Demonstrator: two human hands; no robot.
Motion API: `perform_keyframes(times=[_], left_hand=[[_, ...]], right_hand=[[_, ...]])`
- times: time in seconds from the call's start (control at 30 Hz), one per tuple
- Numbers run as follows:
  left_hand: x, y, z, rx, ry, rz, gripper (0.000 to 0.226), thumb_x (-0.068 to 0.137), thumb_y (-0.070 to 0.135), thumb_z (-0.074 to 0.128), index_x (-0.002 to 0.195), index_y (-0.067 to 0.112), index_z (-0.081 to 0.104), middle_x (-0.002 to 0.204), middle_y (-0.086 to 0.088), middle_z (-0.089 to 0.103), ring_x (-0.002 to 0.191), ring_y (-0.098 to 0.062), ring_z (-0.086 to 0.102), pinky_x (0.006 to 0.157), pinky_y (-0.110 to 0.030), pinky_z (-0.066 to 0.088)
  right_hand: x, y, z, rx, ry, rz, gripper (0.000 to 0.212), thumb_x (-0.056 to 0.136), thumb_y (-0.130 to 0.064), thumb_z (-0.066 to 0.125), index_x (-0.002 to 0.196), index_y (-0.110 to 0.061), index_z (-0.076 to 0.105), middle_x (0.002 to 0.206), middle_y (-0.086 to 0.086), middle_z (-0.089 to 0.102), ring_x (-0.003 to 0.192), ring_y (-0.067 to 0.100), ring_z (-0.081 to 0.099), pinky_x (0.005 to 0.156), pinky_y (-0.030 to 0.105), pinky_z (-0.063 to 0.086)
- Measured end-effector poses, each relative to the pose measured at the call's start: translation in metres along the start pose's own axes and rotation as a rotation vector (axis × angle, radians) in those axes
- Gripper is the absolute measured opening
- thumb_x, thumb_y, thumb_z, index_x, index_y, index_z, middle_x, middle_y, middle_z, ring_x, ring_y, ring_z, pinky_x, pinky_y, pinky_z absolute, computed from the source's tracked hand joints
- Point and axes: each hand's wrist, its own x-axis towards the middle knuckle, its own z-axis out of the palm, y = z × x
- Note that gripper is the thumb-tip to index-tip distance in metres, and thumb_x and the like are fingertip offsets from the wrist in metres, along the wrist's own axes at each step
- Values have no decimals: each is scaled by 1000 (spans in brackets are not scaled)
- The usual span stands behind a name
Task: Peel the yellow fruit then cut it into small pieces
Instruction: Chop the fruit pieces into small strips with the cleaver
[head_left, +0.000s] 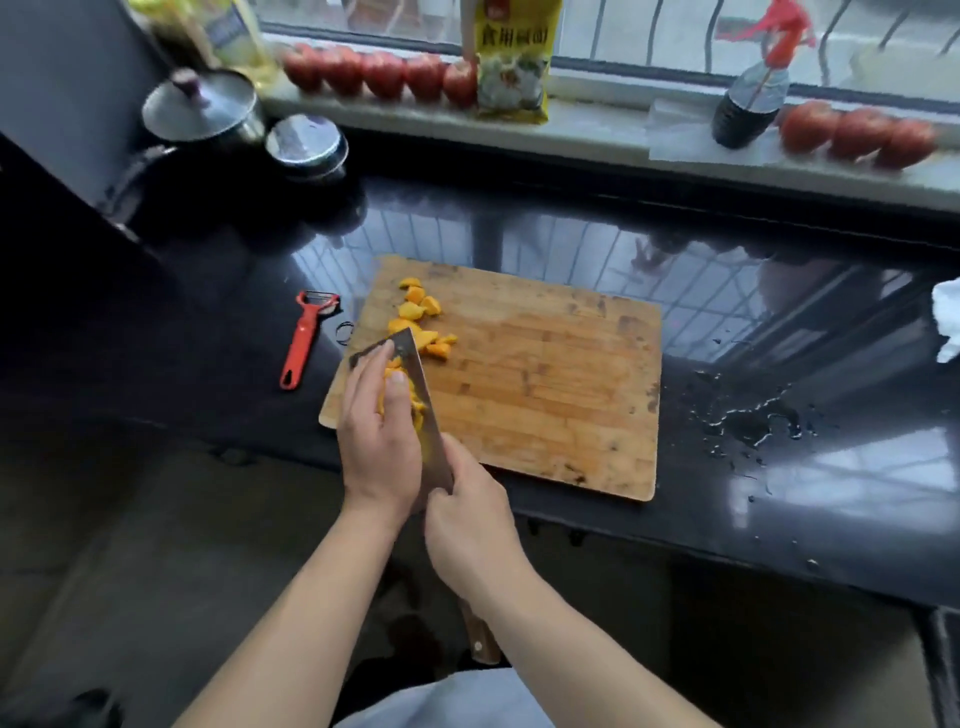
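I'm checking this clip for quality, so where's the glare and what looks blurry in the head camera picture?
Head view: window glare streaks the glossy black countertop behind and right of the cutting board; the windowsill tomatoes and yellow packet are smeared; wide-angle bending curves the sill; the hands, knife and yellow fruit pieces are sharper.

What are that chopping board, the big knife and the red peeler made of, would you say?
The chopping board looks like bamboo or wood: pale brown strips joined side by side, matt and stained. The knife blade looks like steel, grey and dull with a faint sheen; its handle end, below the right hand, appears brown and wooden. The peeler seems plastic, evenly bright red, with a small metal-looking blade.
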Motion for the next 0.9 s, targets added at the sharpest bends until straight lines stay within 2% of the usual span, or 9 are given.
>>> perform_keyframes(times=[0.13, 0.23, 0.3, 0.4, 0.5, 0.6, 0.67, 0.8, 0.9], left_hand=[[-10, -21, -57, -26, 127, -69, 54, 99, 35, 41, 141, 9, 62, 140, 2, 58, 135, -11, 51, 117, -32, 39], [-10, -44, -117, -57, 286, -134, 51, 97, 28, 43, 136, 3, 65, 140, -8, 61, 134, -21, 54, 117, -36, 39], [-7, -62, -168, -89, 387, -164, 51, 96, 27, 44, 135, 0, 65, 140, -12, 61, 131, -18, 55, 117, -35, 39], [-7, -98, -258, -100, 502, -183, 54, 97, 30, 42, 138, 4, 63, 142, -9, 59, 127, -7, 51, 113, -20, 37], [-13, -149, -358, -85, 568, -185, 53, 97, 30, 43, 140, 7, 63, 145, -7, 58, 130, -8, 51, 110, -12, 35], [-14, -225, -454, 8, 601, -200, 49, 95, 28, 52, 135, 3, 65, 143, -13, 58, 134, -17, 51, 113, -16, 35], [-17, -283, -505, 112, 650, -245, 45, 94, 24, 61, 131, -1, 67, 138, -18, 60, 133, -26, 54, 117, -27, 37], [-29, -401, -572, 250, 805, -395, 31, 95, 14, 71, 123, 1, 72, 129, -15, 65, 126, -28, 58, 109, -8, 28], [-48, -494, -610, 325, 908, -455, 18, 96, 11, 69, 109, 0, 76, 115, -15, 71, 113, -33, 64, 105, -30, 44]], right_hand=[[-14, -10, 49, -123, -118, -55, 55, 86, -17, 38, 129, -47, 54, 109, -24, 65, 101, 1, 58, 81, 17, 45], [-22, -24, 105, -207, -223, -118, 51, 88, -11, 42, 125, -43, 58, 106, -23, 67, 99, -3, 59, 80, 18, 46], [-27, -34, 152, -252, -317, -154, 51, 87, -5, 46, 119, -40, 63, 98, -20, 69, 89, -2, 61, 77, 21, 50], [-36, -52, 235, -303, -452, -205, 53, 78, 5, 44, 109, -31, 68, 86, -12, 71, 77, 4, 61, 66, 19, 45], [-48, -58, 335, -335, -555, -207, 51, 78, 7, 45, 106, -27, 70, 86, -7, 73, 79, 12, 66, 59, 20, 49], [-51, -45, 451, -355, -658, -203, 44, 80, 5, 46, 105, -24, 69, 86, -1, 75, 80, 22, 69, 66, 37, 56], [-47, -26, 528, -371, -710, -188, 48, 79, 6, 43, 104, -26, 69, 78, 1, 73, 64, 21, 64, 55, 37, 51], [-32, 32, 655, -435, -783, -148, 55, 76, 4, 40, 104, -33, 69, 67, 2, 68, 55, 16, 58, 51, 41, 50], [-16, 92, 741, -492, -848, -101, 57, 76, 3, 39, 105, -35, 70, 61, 2, 65, 50, 16, 57, 46, 34, 47]])
